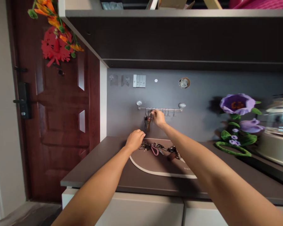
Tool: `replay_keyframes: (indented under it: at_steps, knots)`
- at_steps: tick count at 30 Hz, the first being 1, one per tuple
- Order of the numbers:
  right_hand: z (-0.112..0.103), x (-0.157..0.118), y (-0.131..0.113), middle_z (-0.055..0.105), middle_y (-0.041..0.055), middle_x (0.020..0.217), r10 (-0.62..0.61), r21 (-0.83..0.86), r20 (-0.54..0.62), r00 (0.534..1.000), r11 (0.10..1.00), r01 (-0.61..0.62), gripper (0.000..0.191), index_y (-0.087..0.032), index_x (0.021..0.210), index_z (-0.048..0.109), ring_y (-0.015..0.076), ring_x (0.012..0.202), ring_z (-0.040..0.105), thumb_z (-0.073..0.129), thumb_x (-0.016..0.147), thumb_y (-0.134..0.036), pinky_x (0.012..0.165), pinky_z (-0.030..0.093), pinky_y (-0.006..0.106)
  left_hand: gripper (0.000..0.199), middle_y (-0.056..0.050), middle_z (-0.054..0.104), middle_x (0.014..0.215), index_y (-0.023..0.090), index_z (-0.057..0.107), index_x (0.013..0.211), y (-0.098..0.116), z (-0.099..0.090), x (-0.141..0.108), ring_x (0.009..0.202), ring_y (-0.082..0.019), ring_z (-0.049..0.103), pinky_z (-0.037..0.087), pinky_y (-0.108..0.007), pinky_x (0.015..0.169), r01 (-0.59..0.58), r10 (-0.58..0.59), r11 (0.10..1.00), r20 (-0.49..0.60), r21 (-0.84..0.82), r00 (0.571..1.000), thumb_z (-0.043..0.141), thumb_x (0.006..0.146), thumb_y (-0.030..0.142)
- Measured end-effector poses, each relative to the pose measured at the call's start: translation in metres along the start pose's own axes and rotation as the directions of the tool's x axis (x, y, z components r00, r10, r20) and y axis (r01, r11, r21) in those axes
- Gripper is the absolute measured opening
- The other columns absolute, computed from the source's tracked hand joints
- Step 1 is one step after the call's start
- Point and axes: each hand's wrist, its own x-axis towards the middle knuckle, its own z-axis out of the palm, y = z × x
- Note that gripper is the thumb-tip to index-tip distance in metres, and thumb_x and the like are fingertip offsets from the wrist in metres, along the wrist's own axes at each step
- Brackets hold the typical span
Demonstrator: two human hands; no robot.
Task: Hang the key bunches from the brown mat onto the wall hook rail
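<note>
A clear hook rail [160, 109] is fixed to the grey back wall. A bunch of keys [148, 123] with a brown tag hangs at its left part, and my right hand [159, 118] pinches the ring at the top, close to the hooks. Lower and to the left, my left hand [135, 140] is held over the edge of the brown mat [153, 166], fingers curled together; what they hold, if anything, is hidden. Beside it on the mat lie several more keys [144, 145], a pink loop strap [155, 150] and a dark brown key fob [171, 156], partly behind my right forearm.
An overhead cabinet [179, 37] juts out above the counter [96, 166]. Purple crocheted flowers [237, 105] and a glass-topped appliance [278, 135] stand at the right. A switch panel [139, 81] is on the wall. At left is a dark red door [61, 125].
</note>
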Motion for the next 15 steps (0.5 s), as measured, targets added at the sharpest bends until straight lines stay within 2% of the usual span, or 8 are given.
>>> replay_keyframes:
  at_steps: [7,15]
  knots:
    - [0.012,0.019,0.008,0.061,0.0054,0.071,0.036,-0.082,-0.015,0.999,0.996,-0.037,0.019,-0.013,0.076,0.061,0.0127,0.064,0.051,0.044,0.075,-0.020,0.064,0.039,0.025,0.029,-0.005,0.059,0.084,0.018,0.061,0.082,0.000,-0.001,0.000,0.078,-0.014,0.055,0.040,-0.025,0.071,-0.004,0.004,1.000,0.013,0.004,1.000,0.034,0.086,0.028]
    - [0.019,0.023,0.009,0.061,0.0076,0.071,0.025,-0.156,-0.029,0.999,0.987,-0.029,0.021,-0.013,0.077,0.063,0.0152,0.067,0.054,0.044,0.075,-0.021,0.066,0.039,0.028,0.028,-0.005,0.059,0.083,0.019,0.061,0.082,-0.001,-0.001,0.001,0.078,-0.014,0.054,0.040,-0.025,0.070,0.003,-0.003,1.000,0.020,-0.001,1.000,0.035,0.086,0.027]
